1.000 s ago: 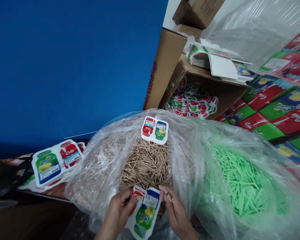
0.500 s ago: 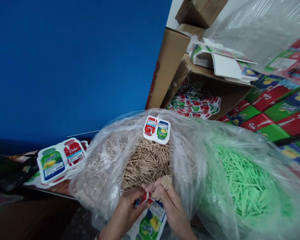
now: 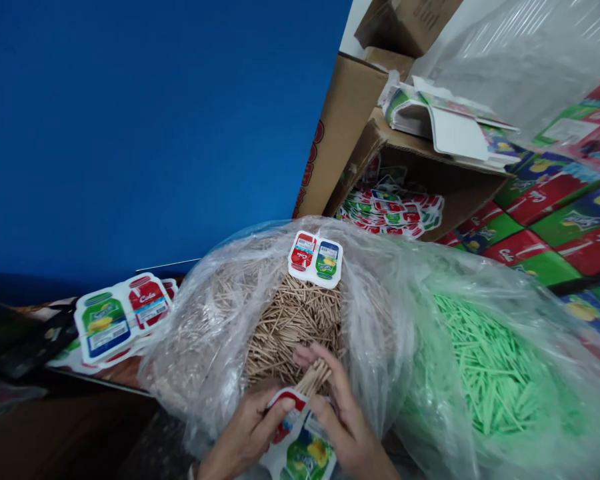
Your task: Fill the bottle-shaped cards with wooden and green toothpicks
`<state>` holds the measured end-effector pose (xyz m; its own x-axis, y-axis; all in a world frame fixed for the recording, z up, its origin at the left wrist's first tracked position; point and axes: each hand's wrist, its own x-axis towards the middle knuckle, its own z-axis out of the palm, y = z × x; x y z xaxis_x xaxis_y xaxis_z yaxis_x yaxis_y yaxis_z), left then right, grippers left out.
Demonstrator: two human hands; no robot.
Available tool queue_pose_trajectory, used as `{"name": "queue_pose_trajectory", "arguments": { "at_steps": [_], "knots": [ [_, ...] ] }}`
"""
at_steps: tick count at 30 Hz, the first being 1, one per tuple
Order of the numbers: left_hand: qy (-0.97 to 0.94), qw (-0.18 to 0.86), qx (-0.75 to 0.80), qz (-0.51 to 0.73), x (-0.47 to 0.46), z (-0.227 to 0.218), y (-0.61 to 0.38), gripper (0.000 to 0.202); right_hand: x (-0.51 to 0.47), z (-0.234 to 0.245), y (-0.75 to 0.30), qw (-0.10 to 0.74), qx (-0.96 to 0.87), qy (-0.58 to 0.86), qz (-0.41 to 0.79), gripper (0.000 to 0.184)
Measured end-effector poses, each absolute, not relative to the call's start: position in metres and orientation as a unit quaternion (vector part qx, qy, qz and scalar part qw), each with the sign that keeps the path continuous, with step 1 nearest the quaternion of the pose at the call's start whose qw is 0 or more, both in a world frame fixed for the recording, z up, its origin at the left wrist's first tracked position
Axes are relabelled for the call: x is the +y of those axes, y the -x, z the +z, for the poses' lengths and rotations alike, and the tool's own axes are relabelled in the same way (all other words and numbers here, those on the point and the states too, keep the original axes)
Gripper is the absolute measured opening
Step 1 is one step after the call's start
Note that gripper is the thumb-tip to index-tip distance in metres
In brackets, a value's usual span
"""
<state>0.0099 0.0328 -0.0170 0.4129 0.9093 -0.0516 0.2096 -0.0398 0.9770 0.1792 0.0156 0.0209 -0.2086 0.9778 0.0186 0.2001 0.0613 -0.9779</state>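
My left hand (image 3: 245, 430) grips a printed card packet (image 3: 300, 443) with a red half and a green-blue half, at the bottom of the view. My right hand (image 3: 337, 417) pinches a small bundle of tan wooden sticks (image 3: 314, 378), with the bundle's lower end at the packet's red top. Both hands hover over the near edge of a clear plastic bag full of tan sticks (image 3: 285, 320). A second printed packet (image 3: 316, 259) lies flat on the stick pile at the far side of the bag.
A clear bag of green sticks (image 3: 480, 367) sits to the right. A stack of printed packets (image 3: 115, 320) lies left. Behind stand cardboard boxes (image 3: 410, 180) with more packets, colourful cartons (image 3: 555, 213) and a blue wall (image 3: 155, 133).
My right hand lifted a bundle of tan sticks out of the bag and brought its end down to the packet's top. The packet has sunk lower in the view.
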Motion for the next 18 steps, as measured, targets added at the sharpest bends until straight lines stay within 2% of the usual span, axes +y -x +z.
{"name": "queue_pose_trajectory", "arguments": {
  "at_steps": [2,3,7,10,14,18],
  "knots": [
    [-0.688,0.490,0.419,0.334,0.036,-0.014,-0.009,0.046,0.014,0.021,-0.180,0.436,-0.619,0.476,0.447,0.052],
    [-0.704,0.474,0.409,0.335,0.038,-0.014,-0.009,0.045,0.014,0.021,-0.180,0.425,-0.646,0.474,0.420,0.054],
    [-0.712,0.484,0.381,0.336,0.043,-0.014,-0.007,0.036,0.015,0.022,-0.184,0.314,-0.772,0.455,0.313,0.052],
    [-0.695,0.503,0.384,0.341,0.044,-0.011,-0.007,0.032,0.015,0.023,-0.187,0.348,-0.761,0.480,0.262,0.052],
    [-0.665,0.522,0.406,0.347,0.044,-0.009,-0.011,0.037,0.019,0.029,-0.182,0.345,-0.784,0.461,0.233,0.038],
    [-0.607,0.529,0.467,0.367,0.044,-0.009,-0.019,0.043,0.023,0.038,-0.175,0.395,-0.760,0.469,0.213,0.024]
  ]
}}
